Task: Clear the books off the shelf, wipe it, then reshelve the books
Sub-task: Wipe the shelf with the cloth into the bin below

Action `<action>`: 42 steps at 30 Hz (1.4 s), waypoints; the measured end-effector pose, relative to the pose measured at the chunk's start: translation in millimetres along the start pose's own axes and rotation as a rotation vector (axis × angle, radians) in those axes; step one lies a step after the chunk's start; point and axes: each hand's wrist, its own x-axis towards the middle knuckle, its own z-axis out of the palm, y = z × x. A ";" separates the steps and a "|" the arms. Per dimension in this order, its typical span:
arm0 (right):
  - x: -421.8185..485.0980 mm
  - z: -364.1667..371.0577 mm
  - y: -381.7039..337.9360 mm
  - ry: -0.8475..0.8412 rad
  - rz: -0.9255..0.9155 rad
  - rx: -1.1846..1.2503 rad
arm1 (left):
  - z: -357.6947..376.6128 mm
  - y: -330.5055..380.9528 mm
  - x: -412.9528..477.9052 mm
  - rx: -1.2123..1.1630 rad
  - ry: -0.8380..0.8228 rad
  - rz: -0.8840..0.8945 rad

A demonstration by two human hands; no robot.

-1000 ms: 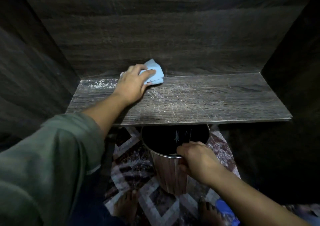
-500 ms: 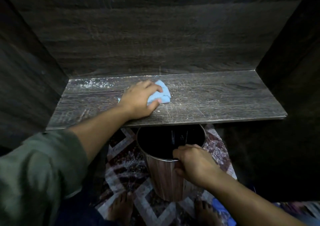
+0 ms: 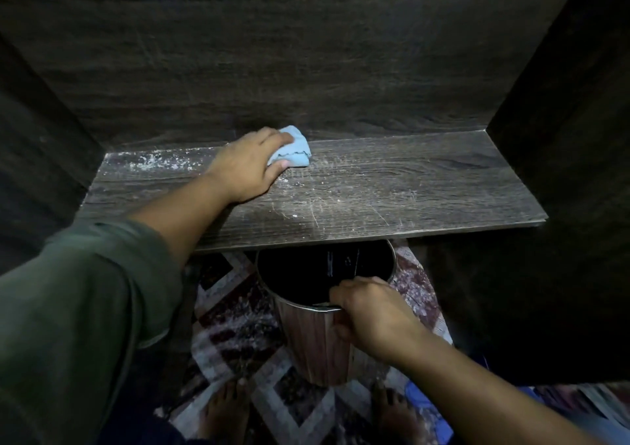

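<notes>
Dusty shelf: left hand grips a half-covered cloth, right hand grips the bin.

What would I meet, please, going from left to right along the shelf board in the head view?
White dust patch → left hand, gripping the blue cloth that sticks out to its right → scratched bare stretch of the shelf → right side panel.

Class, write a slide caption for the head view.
Left hand grips a blue cloth on the dusty shelf; right hand holds the rim of a wood-grain bin beneath it.
</notes>
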 end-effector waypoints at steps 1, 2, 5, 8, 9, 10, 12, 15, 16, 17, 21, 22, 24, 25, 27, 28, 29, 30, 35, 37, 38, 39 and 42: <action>-0.5 0.3 0.7 0.001 0.000 0.002 | 1.3 3.8 0.0 -0.031 0.005 -0.035; -0.9 0.4 0.9 0.002 -0.001 0.004 | 0.6 8.2 1.1 -0.058 0.012 -0.082; -2.2 -1.1 -0.4 -0.010 0.002 0.001 | -2.1 17.2 7.0 -0.105 -0.011 -0.202; -2.2 -3.5 -2.6 -0.013 -0.006 -0.001 | -4.6 31.3 1.3 -0.200 -0.034 -0.142; -2.0 -4.4 -3.3 -0.024 -0.008 -0.001 | -5.2 36.9 -1.6 -0.239 -0.056 -0.097; -1.9 -4.7 -3.5 -0.034 -0.011 -0.002 | -6.7 42.5 -3.7 -0.272 -0.084 -0.060; -1.6 -5.0 -3.9 -0.042 -0.014 -0.005 | -11.9 50.1 -4.3 -0.330 -0.066 0.004; -1.6 -6.0 -3.5 -0.039 -0.009 0.005 | -20.1 39.8 9.9 -0.327 0.166 0.025; -1.7 -6.2 -2.9 -0.045 -0.003 0.005 | -21.7 33.0 16.5 -0.279 0.198 0.012; -1.8 -6.7 -2.4 -0.050 0.001 0.002 | -20.9 27.8 22.1 -0.211 0.191 0.013; -2.2 -7.3 0.4 -0.053 0.014 -0.006 | 0.3 23.3 29.1 -0.071 -0.041 0.017; -2.7 -6.8 1.1 -0.060 0.017 -0.016 | 6.6 25.9 26.7 -0.085 -0.068 -0.009; -4.3 -6.3 2.8 -0.058 0.026 -0.018 | 13.4 31.7 24.2 -0.121 -0.066 -0.063; -5.6 -6.1 3.5 -0.045 0.025 -0.007 | 14.3 34.6 22.8 -0.134 -0.055 -0.077; -7.9 -5.7 5.1 -0.024 0.018 0.009 | 11.7 42.4 15.4 -0.168 -0.034 -0.054; -9.0 -5.6 5.8 -0.028 0.019 0.012 | 10.2 47.5 9.5 -0.195 -0.034 -0.019; -9.8 -5.4 6.2 -0.034 0.022 0.016 | 9.1 53.5 2.0 -0.227 -0.044 0.027; -10.3 -5.8 6.3 -0.037 0.020 0.016 | 8.3 60.3 -7.0 -0.262 -0.060 0.072; -13.4 -8.8 6.7 -0.025 0.015 -0.020 | -3.3 56.4 -25.7 -0.382 0.233 -0.018; -15.5 -10.0 6.8 -0.007 0.011 -0.030 | -12.8 39.9 -23.0 -0.329 0.358 -0.169; -16.6 -9.8 7.8 0.008 0.008 -0.033 | -14.6 32.4 -23.8 -0.287 0.345 -0.245; -18.2 -9.6 8.8 0.002 0.012 -0.034 | -13.7 26.1 -26.6 -0.238 0.289 -0.318; -25.3 -10.6 12.9 -0.022 0.041 -0.031 | -1.8 12.4 -46.1 -0.018 0.059 -0.464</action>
